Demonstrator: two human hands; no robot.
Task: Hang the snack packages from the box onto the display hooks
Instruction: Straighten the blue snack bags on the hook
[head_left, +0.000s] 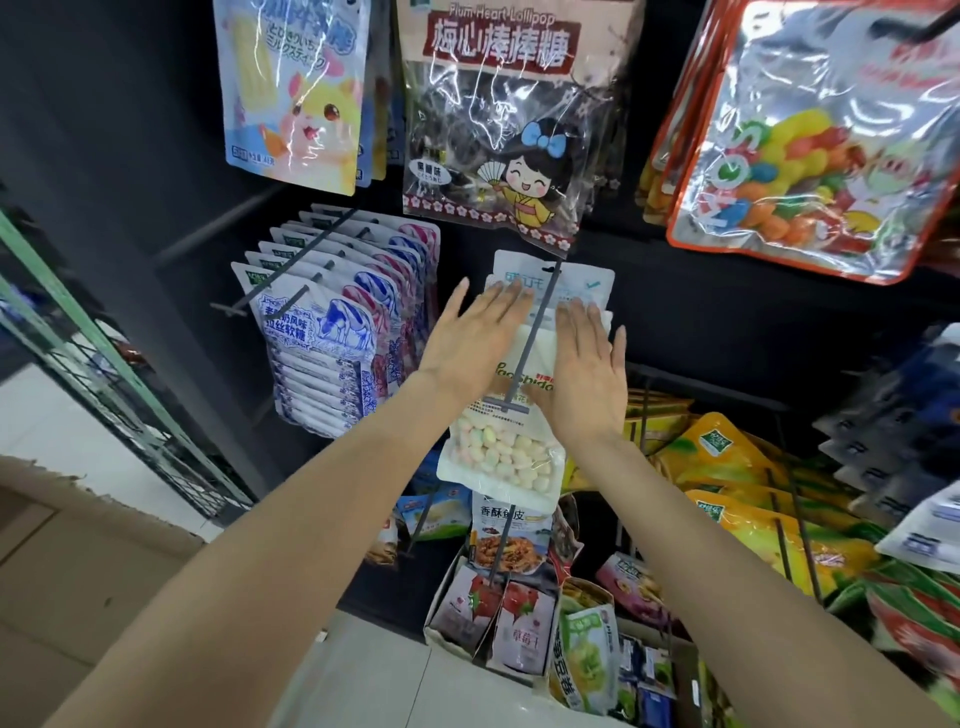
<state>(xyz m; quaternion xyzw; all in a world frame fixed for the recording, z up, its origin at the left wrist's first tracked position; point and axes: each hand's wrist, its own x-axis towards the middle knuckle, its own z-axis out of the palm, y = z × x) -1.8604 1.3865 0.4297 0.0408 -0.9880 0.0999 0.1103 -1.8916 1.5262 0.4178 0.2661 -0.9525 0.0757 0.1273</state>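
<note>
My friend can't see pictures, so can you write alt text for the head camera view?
A person's left hand and right hand, fingers straight, press on white snack packages hanging from a grey display hook. Blue-and-white cow candy bags hang to the left, a plum lollipop bag above, and an open box of snacks stands on the floor below.

White candy pouch (501, 457) on the grey hook (535, 332): matt plastic w/ clear glossy window at bottom. Hook itself looks like matt grey metal rod. Above the hook, lollipop bag (498, 130): clear, very glossy plastic, crinkled, paper-look brown header. Up-right of hook, jelly-candy bag (810, 145): shiny transparent film, orange edging. Left of hook, cow-print packs (322, 332): smooth semi-gloss plastic. Below hook, box (441, 608): rough matt cardboard.
</note>
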